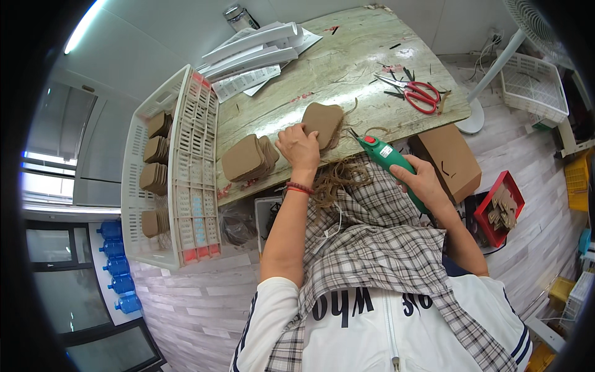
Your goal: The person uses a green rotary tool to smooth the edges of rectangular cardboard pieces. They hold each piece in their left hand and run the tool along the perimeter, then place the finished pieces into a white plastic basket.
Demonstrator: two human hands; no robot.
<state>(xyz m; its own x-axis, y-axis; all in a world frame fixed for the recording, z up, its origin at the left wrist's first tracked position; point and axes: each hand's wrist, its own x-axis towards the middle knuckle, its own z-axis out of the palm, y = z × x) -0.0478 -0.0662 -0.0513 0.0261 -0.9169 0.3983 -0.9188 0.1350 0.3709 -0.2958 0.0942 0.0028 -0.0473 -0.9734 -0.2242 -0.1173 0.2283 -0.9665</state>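
My left hand (299, 146) grips the near left edge of a stack of brown, rounded flat pieces (323, 121) at the table's front edge. In my right hand (424, 181) are green electric scissors (385, 155) with a red button. Their dark pointed tip lies just right of the stack, apart from it. Thin brown trimmed strips (339, 180) hang in a tangle over my checked apron (365, 248), below the stack. To the left of my left hand lies another pile of brown pieces (245, 159), fanned out on the table.
A white plastic crate (201, 180) with several stacks of brown pieces (155, 177) stands left. Papers (257, 53) and a jar (240, 17) are at the back of the table (334, 59). Red-handled scissors (423, 97) lie right; a cardboard box (449, 158) and red tray (517, 197) sit beyond.
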